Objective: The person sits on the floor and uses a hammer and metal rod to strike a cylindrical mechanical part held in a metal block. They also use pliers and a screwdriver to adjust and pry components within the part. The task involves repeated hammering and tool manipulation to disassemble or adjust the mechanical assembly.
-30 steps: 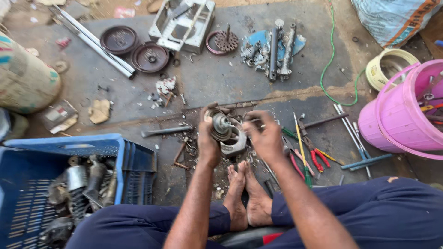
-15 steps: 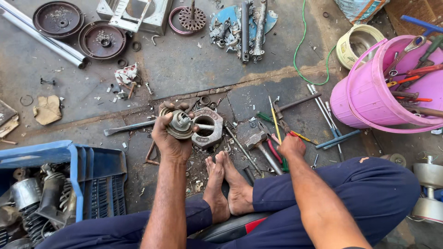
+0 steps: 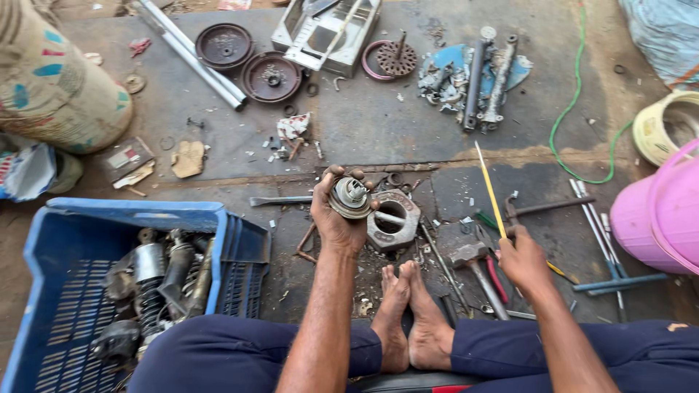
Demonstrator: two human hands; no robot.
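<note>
the left hand (image 3: 336, 218) still grips the round metal motor part (image 3: 349, 198), fingers clamped around its rim, just left of the hexagonal metal block (image 3: 393, 220) and touching it. half a second ago the right hand (image 3: 523, 256) was down among the tools right of that block; now it has closed on a thin yellow rod (image 3: 489, 191) and lifted it, tip slanting up and away. a hammer (image 3: 473, 263) lies right of the block, the blue crate (image 3: 109, 276) well to its left.
</note>
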